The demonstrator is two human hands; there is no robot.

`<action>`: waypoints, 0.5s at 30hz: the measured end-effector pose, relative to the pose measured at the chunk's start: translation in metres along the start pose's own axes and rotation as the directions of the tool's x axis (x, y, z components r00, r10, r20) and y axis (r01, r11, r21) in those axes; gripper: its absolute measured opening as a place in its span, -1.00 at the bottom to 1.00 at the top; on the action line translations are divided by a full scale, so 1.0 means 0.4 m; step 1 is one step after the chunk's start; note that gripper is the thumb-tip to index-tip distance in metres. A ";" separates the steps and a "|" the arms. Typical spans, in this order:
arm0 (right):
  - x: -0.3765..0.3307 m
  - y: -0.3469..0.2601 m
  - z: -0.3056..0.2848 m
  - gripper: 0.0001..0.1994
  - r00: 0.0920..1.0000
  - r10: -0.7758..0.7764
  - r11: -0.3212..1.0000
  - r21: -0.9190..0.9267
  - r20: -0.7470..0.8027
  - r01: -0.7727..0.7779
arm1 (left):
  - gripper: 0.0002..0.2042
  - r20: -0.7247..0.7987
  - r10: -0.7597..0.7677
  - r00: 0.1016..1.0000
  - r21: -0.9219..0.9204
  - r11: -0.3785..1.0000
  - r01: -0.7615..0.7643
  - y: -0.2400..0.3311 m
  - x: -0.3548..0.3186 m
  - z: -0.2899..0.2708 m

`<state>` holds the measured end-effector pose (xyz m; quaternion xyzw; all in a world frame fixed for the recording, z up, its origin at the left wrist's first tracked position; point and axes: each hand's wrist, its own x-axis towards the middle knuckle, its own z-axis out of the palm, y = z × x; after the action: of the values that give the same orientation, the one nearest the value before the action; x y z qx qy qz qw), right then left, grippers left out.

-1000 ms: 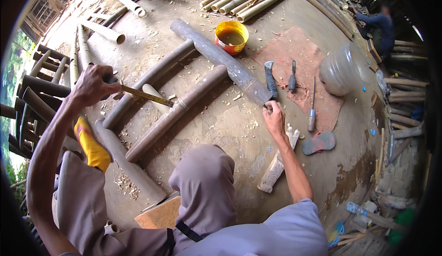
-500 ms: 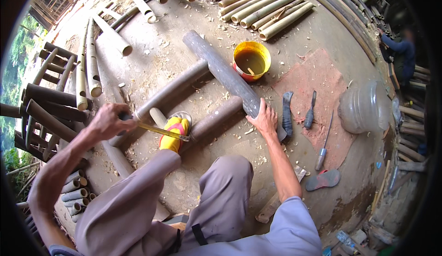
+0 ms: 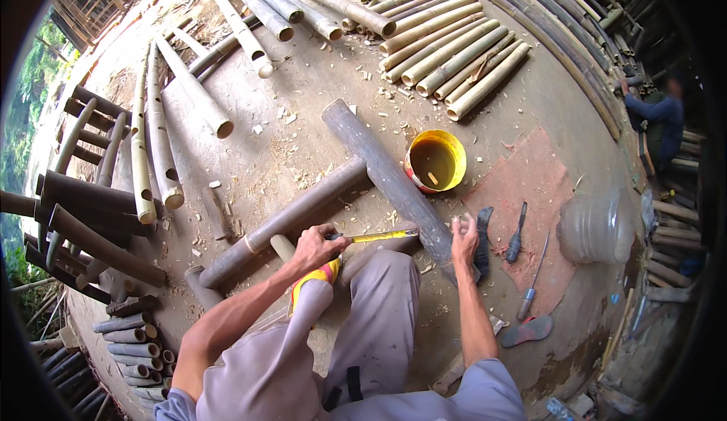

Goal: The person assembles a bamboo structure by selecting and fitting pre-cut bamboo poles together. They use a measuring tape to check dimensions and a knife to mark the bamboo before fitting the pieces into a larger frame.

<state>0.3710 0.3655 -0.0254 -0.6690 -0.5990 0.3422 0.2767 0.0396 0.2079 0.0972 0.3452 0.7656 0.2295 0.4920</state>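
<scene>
My left hand (image 3: 321,247) is closed around a tape measure (image 3: 335,236), mostly hidden by the fingers. Its yellow blade (image 3: 379,235) stretches right, the tip beside a thick dark bamboo pole (image 3: 390,182). Along the near end of that pole my right hand (image 3: 463,243) is raised, fingers apart and nothing visible in them. Two brownish bamboo pieces meet the dark pole from the left: a long one (image 3: 291,220) and a shorter one (image 3: 363,258), partly hidden by my knee. A yellow-covered foot (image 3: 318,275) sits by the shorter piece.
A yellow bucket (image 3: 437,161) of murky liquid stands beyond the pole. To the right lie a black-wrapped blade tool (image 3: 483,243), a chisel-like tool (image 3: 516,232), a screwdriver (image 3: 527,300) and a plastic jug (image 3: 598,226). Cut bamboo (image 3: 462,50) lies behind; another person (image 3: 655,118) works far right.
My left hand has carried the tape measure rightward, its blade tip now near the dark pole. My right hand has lifted its fingers from the pole's near end. The view has shifted.
</scene>
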 end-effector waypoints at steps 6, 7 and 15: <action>0.143 -0.241 0.086 -0.32 0.867 0.333 0.666 0.559 0.370 -0.494 | -0.61 -0.059 -0.037 0.998 -0.085 0.996 0.032 -0.023 0.085 -0.046; 0.178 -0.240 0.101 -0.40 0.872 0.303 0.682 0.552 0.384 -0.479 | -0.61 -0.048 -0.052 0.997 -0.108 0.993 0.047 -0.004 0.099 -0.063; 0.281 -0.214 0.138 -0.72 0.911 0.322 0.644 0.645 0.260 -0.411 | -0.61 0.007 -0.141 0.990 -0.125 0.982 0.141 -0.040 0.166 -0.124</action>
<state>0.2806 0.4856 -0.0065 -0.6032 -0.2963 0.6279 0.3924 -0.0289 0.2469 0.0669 0.2583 0.7726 0.2420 0.5271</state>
